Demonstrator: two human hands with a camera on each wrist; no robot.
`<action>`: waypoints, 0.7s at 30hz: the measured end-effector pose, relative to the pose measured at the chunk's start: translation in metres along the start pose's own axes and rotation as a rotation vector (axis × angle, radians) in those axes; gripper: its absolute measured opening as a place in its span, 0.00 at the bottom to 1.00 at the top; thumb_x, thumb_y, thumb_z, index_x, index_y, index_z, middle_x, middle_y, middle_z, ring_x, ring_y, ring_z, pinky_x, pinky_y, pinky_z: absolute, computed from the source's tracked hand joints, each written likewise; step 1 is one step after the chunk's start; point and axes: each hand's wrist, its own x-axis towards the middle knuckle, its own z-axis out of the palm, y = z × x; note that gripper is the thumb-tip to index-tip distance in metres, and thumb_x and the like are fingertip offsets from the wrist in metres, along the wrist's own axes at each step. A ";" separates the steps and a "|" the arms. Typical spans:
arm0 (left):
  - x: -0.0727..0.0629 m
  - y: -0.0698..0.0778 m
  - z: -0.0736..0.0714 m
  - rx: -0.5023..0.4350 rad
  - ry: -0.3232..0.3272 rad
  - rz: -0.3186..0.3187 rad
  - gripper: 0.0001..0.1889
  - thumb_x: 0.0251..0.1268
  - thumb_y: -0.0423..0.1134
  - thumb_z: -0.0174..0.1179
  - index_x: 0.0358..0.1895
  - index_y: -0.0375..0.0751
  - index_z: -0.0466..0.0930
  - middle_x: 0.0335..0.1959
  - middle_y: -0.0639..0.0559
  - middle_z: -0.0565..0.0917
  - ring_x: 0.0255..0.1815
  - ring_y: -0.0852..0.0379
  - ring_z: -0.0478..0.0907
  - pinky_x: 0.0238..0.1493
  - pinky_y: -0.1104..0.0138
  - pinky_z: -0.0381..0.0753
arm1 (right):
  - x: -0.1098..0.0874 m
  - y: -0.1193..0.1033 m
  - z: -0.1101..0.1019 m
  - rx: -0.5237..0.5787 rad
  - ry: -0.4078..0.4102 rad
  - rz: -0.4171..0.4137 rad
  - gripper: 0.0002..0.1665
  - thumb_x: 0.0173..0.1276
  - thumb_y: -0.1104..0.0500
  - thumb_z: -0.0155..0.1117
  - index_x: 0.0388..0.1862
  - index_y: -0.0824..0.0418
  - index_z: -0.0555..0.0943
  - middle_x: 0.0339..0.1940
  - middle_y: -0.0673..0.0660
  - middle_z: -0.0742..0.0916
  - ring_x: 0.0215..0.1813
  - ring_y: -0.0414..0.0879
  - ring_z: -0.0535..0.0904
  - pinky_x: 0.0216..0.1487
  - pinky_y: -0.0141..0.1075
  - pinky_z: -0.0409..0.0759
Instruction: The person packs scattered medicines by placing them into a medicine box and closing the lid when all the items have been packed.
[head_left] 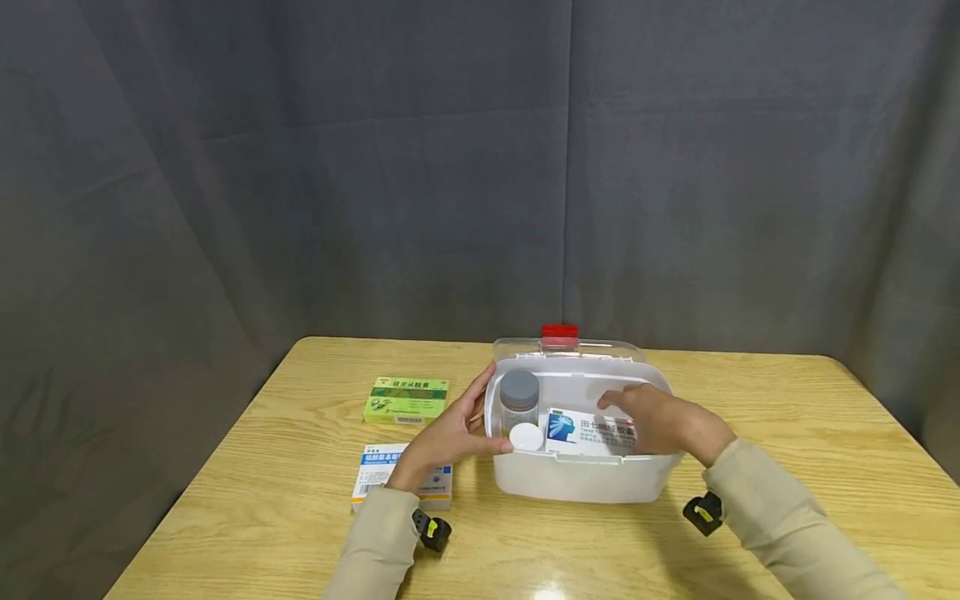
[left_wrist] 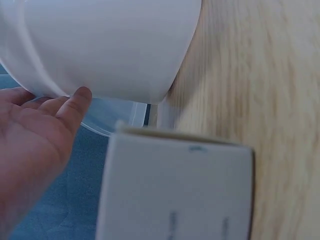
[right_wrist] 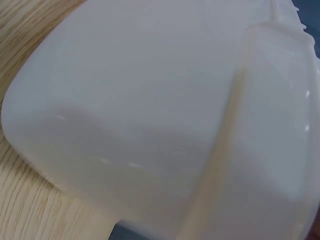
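A white plastic storage box (head_left: 576, 479) stands on the table with its clear lid (head_left: 611, 350) tipped back. Inside are a grey-capped bottle (head_left: 520, 398), a round white lid (head_left: 527, 437) and a white medicine box (head_left: 588, 432) with a blue head picture. My left hand (head_left: 455, 427) holds the storage box's left end, thumb on the front rim, fingers against the outer wall (left_wrist: 115, 45). My right hand (head_left: 660, 414) reaches over the right rim, one finger stretched out above the medicine box. Its other fingers are hidden. Only the storage box's outer side (right_wrist: 140, 85) fills most of the right wrist view.
A green medicine box (head_left: 407, 400) lies left of the storage box. Nearer me, a blue-and-white medicine box (head_left: 375, 471) lies partly under my left forearm in the head view. The lid has a red latch (head_left: 559, 335). A dark curtain (head_left: 420, 208) hangs behind the wooden table (head_left: 262, 467).
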 end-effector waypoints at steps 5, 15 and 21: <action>0.001 0.001 -0.002 0.020 -0.002 0.001 0.59 0.55 0.42 0.73 0.79 0.48 0.34 0.78 0.45 0.44 0.76 0.51 0.45 0.71 0.58 0.52 | 0.002 0.004 -0.002 0.035 0.047 -0.045 0.33 0.52 0.60 0.78 0.57 0.65 0.77 0.50 0.63 0.82 0.49 0.54 0.77 0.55 0.52 0.76; -0.003 0.009 -0.006 0.157 0.022 -0.068 0.61 0.52 0.54 0.73 0.79 0.49 0.35 0.79 0.50 0.42 0.77 0.53 0.43 0.73 0.54 0.47 | -0.013 0.008 0.001 0.139 0.295 -0.106 0.31 0.61 0.58 0.73 0.60 0.69 0.75 0.57 0.68 0.79 0.55 0.62 0.77 0.53 0.54 0.78; -0.017 0.025 -0.019 0.293 0.073 -0.068 0.52 0.59 0.45 0.70 0.79 0.51 0.41 0.78 0.51 0.49 0.76 0.51 0.46 0.72 0.51 0.49 | -0.030 0.014 0.001 0.282 0.560 -0.089 0.36 0.63 0.56 0.70 0.67 0.67 0.69 0.63 0.67 0.76 0.59 0.64 0.75 0.49 0.54 0.80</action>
